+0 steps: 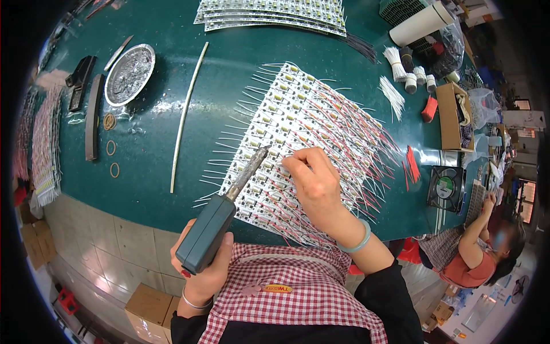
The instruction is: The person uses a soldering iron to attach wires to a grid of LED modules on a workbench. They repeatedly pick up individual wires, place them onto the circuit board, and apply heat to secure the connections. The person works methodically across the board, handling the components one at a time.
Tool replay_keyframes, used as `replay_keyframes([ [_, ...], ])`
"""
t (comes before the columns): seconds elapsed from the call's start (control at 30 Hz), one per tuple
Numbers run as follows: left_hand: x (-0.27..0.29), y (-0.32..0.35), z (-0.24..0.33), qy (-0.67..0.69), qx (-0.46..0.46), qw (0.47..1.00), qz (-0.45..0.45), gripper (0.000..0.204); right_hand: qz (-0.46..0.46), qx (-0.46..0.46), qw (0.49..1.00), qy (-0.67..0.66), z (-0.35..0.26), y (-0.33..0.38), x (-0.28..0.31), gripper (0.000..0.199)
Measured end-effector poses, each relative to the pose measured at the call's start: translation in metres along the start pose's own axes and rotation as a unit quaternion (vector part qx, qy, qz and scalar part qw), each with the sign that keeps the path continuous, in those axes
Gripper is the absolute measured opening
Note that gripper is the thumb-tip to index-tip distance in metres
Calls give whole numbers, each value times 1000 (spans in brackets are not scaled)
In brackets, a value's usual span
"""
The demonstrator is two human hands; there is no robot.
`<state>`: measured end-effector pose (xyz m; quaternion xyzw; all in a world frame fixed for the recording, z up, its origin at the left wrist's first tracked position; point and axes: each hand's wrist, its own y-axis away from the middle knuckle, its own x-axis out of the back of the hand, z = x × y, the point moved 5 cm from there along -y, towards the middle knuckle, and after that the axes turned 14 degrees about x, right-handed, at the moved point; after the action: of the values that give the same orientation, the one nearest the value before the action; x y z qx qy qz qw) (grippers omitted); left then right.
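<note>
My left hand (216,261) is wrapped round the dark green handle of a soldering iron (206,234). The iron's metal tip slants up over a panel of small white circuit boards (281,109), close to its surface. My right hand (318,186) hovers at the panel's middle, thumb and forefinger pinched near the iron's tip. Whatever is between those fingers is too small to make out. White wires (215,171) stick out along the panel's left edge. Red and white wires (355,129) lie across its right half.
A metal bowl (150,77) of solder scraps, rubber bands (115,170) and a long pale stick (182,129) lie to the left. Stacked panels (275,23) stand at the back. At right are wire bundles (393,97), a box (448,123), a fan (446,189) and a seated person (472,258).
</note>
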<state>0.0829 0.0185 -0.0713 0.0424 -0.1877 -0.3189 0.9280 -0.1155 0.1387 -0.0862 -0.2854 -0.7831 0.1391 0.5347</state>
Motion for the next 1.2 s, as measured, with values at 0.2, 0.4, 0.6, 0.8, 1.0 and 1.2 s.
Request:
replay_keyframes([
  [0.2,1,4,-2,11,39,999,5,22,1,18,1000,24,-1,1,-1,26],
  [0.4,4,6,-7,18,48,999,11,24,-9,0,999,42,-14,1,18,23],
  [0.6,6,8,-9,18,65,998,1,23,-36,4,999,21,-19,1,8,24],
  [0.8,8,9,-12,10,55,998,-13,21,-17,1,1000,12,-17,7,-2,27],
  [1.0,6,10,-11,-23,33,998,-40,22,-29,-1,999,19,-18,7,-3,27],
  [1.2,4,10,-8,-54,17,997,-54,20,-35,2,999,17,-19,8,-4,25],
])
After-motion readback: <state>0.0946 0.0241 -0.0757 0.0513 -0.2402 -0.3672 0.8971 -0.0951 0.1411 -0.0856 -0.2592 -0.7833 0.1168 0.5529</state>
